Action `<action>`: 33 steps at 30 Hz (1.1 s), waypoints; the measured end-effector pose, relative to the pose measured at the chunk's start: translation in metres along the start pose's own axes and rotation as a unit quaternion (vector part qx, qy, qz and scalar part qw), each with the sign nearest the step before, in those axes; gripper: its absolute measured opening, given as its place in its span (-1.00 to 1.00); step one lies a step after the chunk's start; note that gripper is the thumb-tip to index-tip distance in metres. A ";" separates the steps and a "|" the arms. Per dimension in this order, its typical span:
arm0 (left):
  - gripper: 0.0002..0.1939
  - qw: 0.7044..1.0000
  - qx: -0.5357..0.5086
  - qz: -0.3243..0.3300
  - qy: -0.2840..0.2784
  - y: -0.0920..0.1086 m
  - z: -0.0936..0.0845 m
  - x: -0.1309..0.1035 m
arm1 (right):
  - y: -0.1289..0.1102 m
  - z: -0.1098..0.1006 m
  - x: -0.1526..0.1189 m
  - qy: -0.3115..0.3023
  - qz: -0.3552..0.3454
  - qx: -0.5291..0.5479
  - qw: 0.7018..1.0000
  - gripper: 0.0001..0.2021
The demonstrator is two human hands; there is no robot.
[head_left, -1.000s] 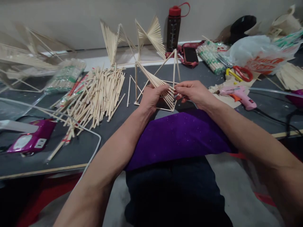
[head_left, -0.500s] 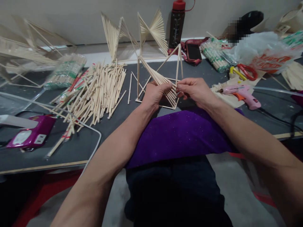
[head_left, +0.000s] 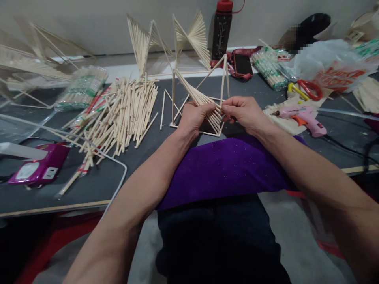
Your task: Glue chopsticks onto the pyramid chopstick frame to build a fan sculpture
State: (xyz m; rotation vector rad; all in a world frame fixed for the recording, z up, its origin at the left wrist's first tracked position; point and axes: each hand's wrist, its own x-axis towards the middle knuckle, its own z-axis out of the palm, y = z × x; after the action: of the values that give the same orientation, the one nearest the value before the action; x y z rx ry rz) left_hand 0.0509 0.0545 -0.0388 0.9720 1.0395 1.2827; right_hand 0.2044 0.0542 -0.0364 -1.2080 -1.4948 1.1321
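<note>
A frame of pale wooden sticks (head_left: 197, 94) stands on the dark table before me, with a fan of slanted sticks running down to its right lower side. My left hand (head_left: 195, 115) is closed on the lower part of the fan, thumb on top and other fingers largely hidden behind it. At the frame's right upright, my right hand (head_left: 239, 110) pinches with thumb and forefinger at the stick ends; its fingertips touch the frame close to my left thumb. A purple cloth (head_left: 231, 169) lies below both hands.
Left of the frame is a heap of loose sticks (head_left: 127, 114). Finished-looking stick structures (head_left: 189, 39) and a bottle (head_left: 222, 31) stand behind. A pink glue gun (head_left: 308, 118), scissors (head_left: 309, 90) and a phone (head_left: 242, 65) are right. A magenta power strip (head_left: 40, 165) sits left.
</note>
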 end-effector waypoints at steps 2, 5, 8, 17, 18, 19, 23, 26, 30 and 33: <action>-0.74 1.000 0.001 0.004 0.002 0.000 0.000 0.000 | 0.000 0.000 0.000 -0.001 -0.002 0.001 1.000 -0.91; -0.73 1.000 -0.004 0.006 0.005 0.000 0.000 0.000 | 0.000 0.000 0.000 0.001 -0.005 0.000 1.000 -0.92; -0.72 1.000 -0.010 0.004 -0.001 0.001 0.000 0.000 | -0.001 0.001 -0.001 0.000 -0.002 0.000 1.000 -0.92; -0.70 0.999 -0.023 -0.017 -0.021 0.001 0.000 0.000 | -0.001 0.000 -0.003 -0.006 0.016 0.024 1.000 -0.85; -0.70 0.999 -0.022 -0.016 -0.018 0.001 0.000 0.000 | -0.001 0.000 -0.003 -0.005 0.015 0.020 1.000 -0.85; -0.69 1.000 -0.021 -0.016 -0.014 0.002 0.000 0.000 | -0.001 0.000 -0.003 -0.004 0.014 0.017 1.000 -0.85; -0.71 1.000 -0.015 -0.010 -0.007 0.001 -0.001 0.000 | -0.003 0.001 -0.003 0.000 0.008 0.007 1.000 -0.85; -0.77 1.000 -0.008 -0.001 -0.010 0.001 -0.001 0.000 | -0.004 0.002 -0.003 0.004 0.006 0.002 1.000 -0.88; -0.77 1.000 -0.009 -0.001 -0.002 0.001 0.000 0.001 | -0.004 0.003 -0.002 0.006 0.001 -0.009 1.000 -0.90; -0.69 1.000 -0.011 -0.007 0.002 0.002 0.001 0.000 | -0.003 0.003 -0.001 0.009 -0.003 -0.019 1.000 -0.91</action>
State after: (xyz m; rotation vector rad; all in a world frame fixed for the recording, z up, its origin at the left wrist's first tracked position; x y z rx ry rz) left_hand 0.0514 0.0548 -0.0368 0.9447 1.0318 1.2824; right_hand 0.2011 0.0520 -0.0339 -1.2347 -1.5114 1.0908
